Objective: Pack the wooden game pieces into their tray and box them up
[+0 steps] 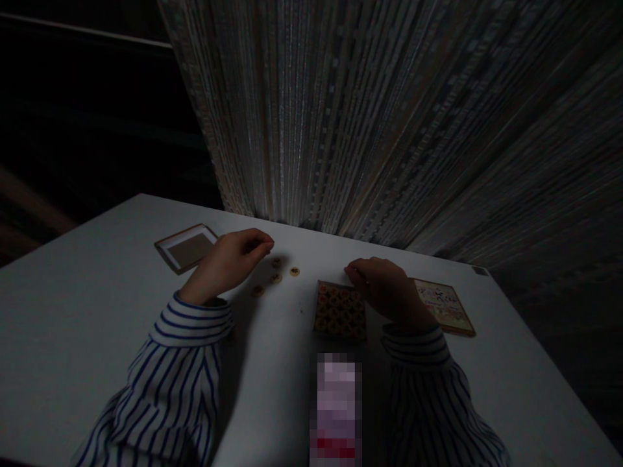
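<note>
My left hand (238,256) hovers above the white table's left half, thumb and fingers pinched together; whatever may be between them does not show. Close to its fingertips lie several round Chinese chess pieces, among them one piece (294,272) and another (276,278). A further piece (257,291) rests in the shadow of that hand. Just past the right edge of a box (315,318) filled with rows of chess pieces, my right hand (382,288) is held with curled fingers, their contents hidden. Some red-marked pieces (324,290) are visible inside the box.
An open shallow tray or lid (187,248) lies behind my left wrist. To the right, a printed card or lid (445,308) is partly covered by my right hand. A pixelated patch (335,408) covers the near middle. A striped curtain (311,117) hangs beyond the table (277,389).
</note>
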A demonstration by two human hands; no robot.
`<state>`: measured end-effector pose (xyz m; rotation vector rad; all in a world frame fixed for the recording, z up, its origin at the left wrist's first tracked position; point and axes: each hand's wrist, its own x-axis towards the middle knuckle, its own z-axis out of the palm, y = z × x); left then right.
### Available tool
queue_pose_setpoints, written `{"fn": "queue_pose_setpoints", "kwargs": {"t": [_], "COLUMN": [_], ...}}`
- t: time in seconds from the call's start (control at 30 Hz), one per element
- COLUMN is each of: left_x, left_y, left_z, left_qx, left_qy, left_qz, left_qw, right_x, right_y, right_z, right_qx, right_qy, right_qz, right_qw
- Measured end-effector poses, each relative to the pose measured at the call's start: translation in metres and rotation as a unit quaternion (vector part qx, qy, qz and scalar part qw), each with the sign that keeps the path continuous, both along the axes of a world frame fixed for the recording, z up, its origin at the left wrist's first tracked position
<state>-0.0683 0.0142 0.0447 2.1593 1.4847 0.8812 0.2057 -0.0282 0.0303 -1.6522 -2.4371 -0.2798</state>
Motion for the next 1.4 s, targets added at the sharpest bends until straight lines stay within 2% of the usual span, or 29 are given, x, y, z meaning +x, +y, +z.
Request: {"fn": "queue_pose_setpoints", "kwargs": {"t": [0.67,0.83,1.07,1.4], "left_x": [-0.003,-0.004,-0.011,-0.016], "left_y": [-0.002,-0.005,-0.009,-0.011], "left_z": [0.003,0.008,0.012,0.011], "left_qx": [0.003,0.009,-0.012,-0.024], "left_qy": [-0.014,-0.019,0.003,0.021], "left_qz": [0.007,0.007,-0.038,-0.044], "left_qw": [1.0,1.0,0.999,0.999], "right_x": [-0.005,-0.005,-0.012,-0.035], "right_y": [-0.002,-0.004,-0.003,0.002], "right_z": [0.002,0.004,0.009,0.011], "right_qx": [0.015,0.015,0.021,0.067], "right_qy": [0.006,0.019,0.058,0.075], "right_qz": [0.013,0.013,0.026,0.092], "right_qw": [1.0,1.0,0.998,0.991]}}
